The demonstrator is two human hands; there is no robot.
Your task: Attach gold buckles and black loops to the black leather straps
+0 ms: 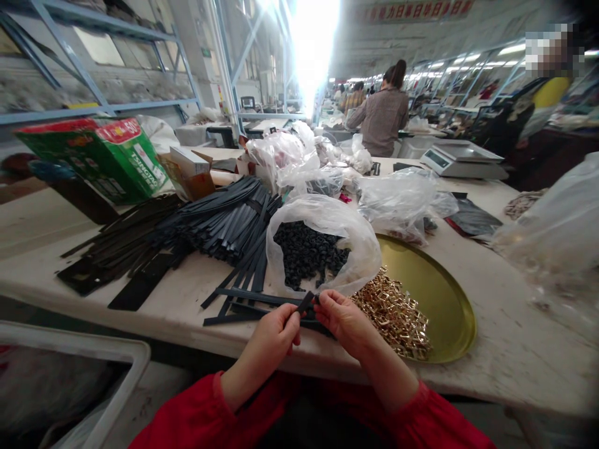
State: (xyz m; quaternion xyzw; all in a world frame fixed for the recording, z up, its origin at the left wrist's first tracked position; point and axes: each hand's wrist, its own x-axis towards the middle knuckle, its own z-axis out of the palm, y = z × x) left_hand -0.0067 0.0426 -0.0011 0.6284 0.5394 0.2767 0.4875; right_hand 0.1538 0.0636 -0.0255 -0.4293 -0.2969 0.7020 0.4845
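The left hand (276, 330) is pinching a black strip (306, 302), its grip closed on it. The right hand (344, 318) is pinching a small dark bit (317, 299) by the strip's tip; I cannot tell if they are joined. The strip is sitting up near the middle of the surface's (519, 349) near edge. A white bag (358, 234) is holding black pieces (306, 252) just behind, and a gold tray (440, 293) is lying right.
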